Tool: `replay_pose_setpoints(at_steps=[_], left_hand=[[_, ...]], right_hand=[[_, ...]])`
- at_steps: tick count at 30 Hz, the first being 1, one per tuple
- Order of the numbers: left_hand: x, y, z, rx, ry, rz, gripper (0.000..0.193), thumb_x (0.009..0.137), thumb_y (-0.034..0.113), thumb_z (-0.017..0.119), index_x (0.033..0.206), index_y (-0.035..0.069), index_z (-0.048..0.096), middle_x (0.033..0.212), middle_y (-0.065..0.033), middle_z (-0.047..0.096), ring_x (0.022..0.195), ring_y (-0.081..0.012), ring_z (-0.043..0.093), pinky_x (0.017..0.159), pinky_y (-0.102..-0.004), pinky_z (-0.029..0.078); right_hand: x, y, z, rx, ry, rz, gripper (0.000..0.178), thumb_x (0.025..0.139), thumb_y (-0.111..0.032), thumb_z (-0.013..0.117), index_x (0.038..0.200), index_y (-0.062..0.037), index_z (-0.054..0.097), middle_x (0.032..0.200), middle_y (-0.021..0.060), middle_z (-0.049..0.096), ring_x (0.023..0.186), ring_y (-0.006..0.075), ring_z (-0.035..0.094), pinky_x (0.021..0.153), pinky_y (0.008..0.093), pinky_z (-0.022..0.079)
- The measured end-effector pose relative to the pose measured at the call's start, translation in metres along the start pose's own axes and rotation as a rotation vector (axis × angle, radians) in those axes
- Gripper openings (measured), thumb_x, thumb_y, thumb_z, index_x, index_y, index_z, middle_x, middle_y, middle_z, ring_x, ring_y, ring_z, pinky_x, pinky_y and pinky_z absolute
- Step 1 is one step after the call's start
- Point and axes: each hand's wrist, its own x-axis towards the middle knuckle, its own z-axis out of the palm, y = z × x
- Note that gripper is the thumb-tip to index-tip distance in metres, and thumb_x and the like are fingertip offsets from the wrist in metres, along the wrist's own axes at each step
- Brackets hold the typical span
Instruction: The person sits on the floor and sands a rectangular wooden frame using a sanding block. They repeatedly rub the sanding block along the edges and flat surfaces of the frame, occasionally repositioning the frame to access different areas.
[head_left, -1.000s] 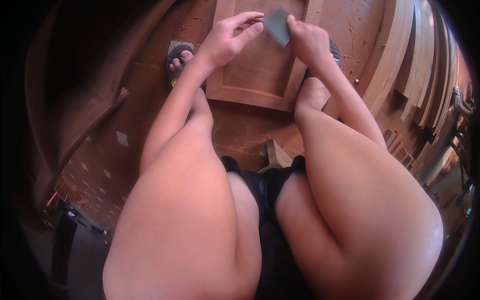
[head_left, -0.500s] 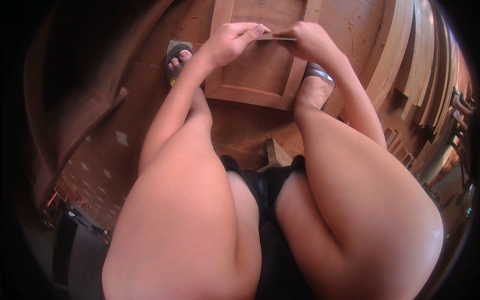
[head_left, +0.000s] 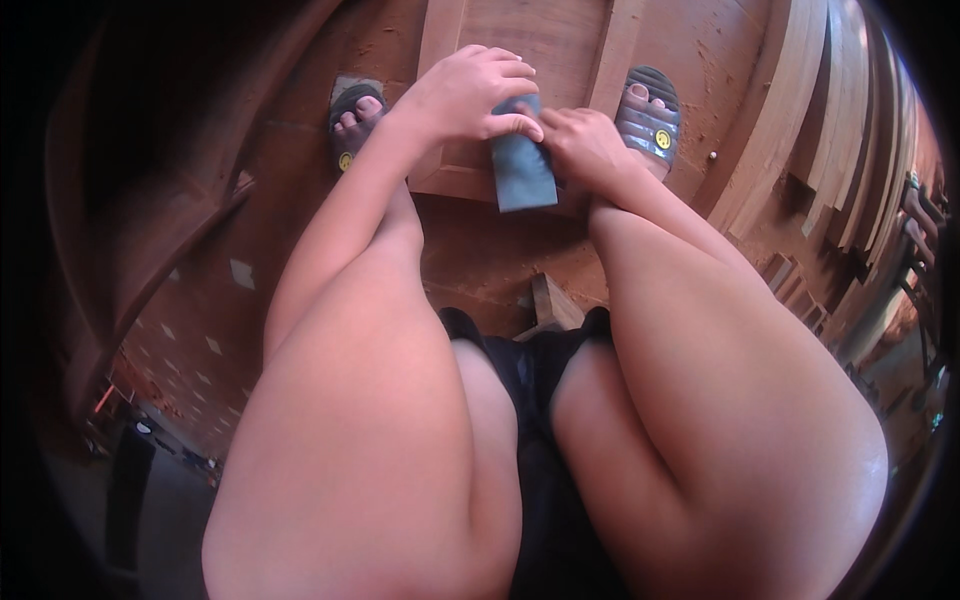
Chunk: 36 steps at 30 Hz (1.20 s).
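Note:
Between my hands is a blue-grey strip of sandpaper (head_left: 525, 180), its flat face showing and its lower end hanging free toward me. My left hand (head_left: 462, 97) grips it from the left, thumb across its front and fingers curled over the upper part. At its right edge my right hand (head_left: 587, 146) holds it with bent fingers, partly hidden behind the strip. Beneath both hands a framed wooden panel (head_left: 545, 30) lies on the floor between my feet, its near edge partly covered by the sandpaper and my hands.
Long wooden boards (head_left: 770, 120) lie stacked along the right. A small wood block (head_left: 552, 305) sits on the dusty floor in front of my shorts. Dark curved woodwork (head_left: 215, 150) rises at the left. My sandalled feet flank the panel, with wood shavings around.
Both hands have come nearer to me, the right one most. The sandpaper, seen edge-on before, now turns its broad face up and hangs downward. My right foot shows more fully.

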Motion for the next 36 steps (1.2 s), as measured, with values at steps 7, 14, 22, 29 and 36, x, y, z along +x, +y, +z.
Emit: replay_pose_setpoints(at_steps=[7, 14, 22, 29, 36], left_hand=[[0.01, 0.002, -0.01, -0.351, 0.07, -0.094, 0.042, 0.101, 0.041, 0.061, 0.112, 0.003, 0.074, 0.121, -0.0146, 0.072, 0.116, -0.035, 0.065, 0.102, -0.0437, 0.05], [-0.003, -0.005, -0.017, -0.277, 0.373, -0.32, 0.039, 0.096, 0.018, 0.066, 0.133, 0.007, 0.064, 0.129, -0.0132, 0.069, 0.123, -0.0328, 0.062, 0.106, -0.042, 0.049], [-0.002, -0.006, -0.007, -0.115, 0.167, -0.017, 0.058, 0.073, 0.003, 0.078, 0.129, 0.011, 0.068, 0.14, -0.0069, 0.064, 0.134, -0.0307, 0.055, 0.115, -0.0422, 0.044], [0.003, -0.002, -0.017, -0.277, 0.121, 0.019, 0.04, 0.073, 0.005, 0.081, 0.113, 0.008, 0.075, 0.116, -0.0091, 0.075, 0.11, -0.0304, 0.068, 0.095, -0.0399, 0.055], [0.009, 0.01, -0.017, -0.572, 0.221, -0.2, 0.028, 0.086, 0.001, 0.073, 0.113, 0.007, 0.077, 0.107, -0.0126, 0.077, 0.097, -0.0305, 0.072, 0.086, -0.0377, 0.056]], right_hand=[[0.019, 0.019, -0.043, 0.142, -0.129, -0.275, 0.037, 0.067, -0.008, 0.069, 0.104, -0.0089, 0.072, 0.078, 0.0062, 0.068, 0.068, 0.0253, 0.068, 0.059, 0.0389, 0.054], [0.041, 0.059, -0.076, -0.136, 0.375, -0.126, 0.063, 0.064, -0.013, 0.077, 0.127, -0.0115, 0.07, 0.089, 0.0026, 0.069, 0.077, 0.0232, 0.067, 0.068, 0.0342, 0.056], [0.044, 0.035, -0.028, -0.4, 0.053, 0.06, 0.049, 0.074, -0.016, 0.069, 0.117, 0.0087, 0.068, 0.089, 0.0084, 0.073, 0.098, 0.0233, 0.065, 0.086, 0.0326, 0.051], [0.036, 0.019, -0.048, -0.022, -0.151, 0.107, 0.039, 0.077, -0.018, 0.071, 0.112, -0.0004, 0.073, 0.082, 0.0112, 0.071, 0.09, 0.0283, 0.066, 0.079, 0.0373, 0.055], [0.05, 0.044, -0.06, 0.09, 0.014, 0.035, 0.024, 0.092, -0.025, 0.068, 0.108, -0.0085, 0.076, 0.116, 0.0077, 0.073, 0.101, 0.029, 0.07, 0.079, 0.0414, 0.057]])
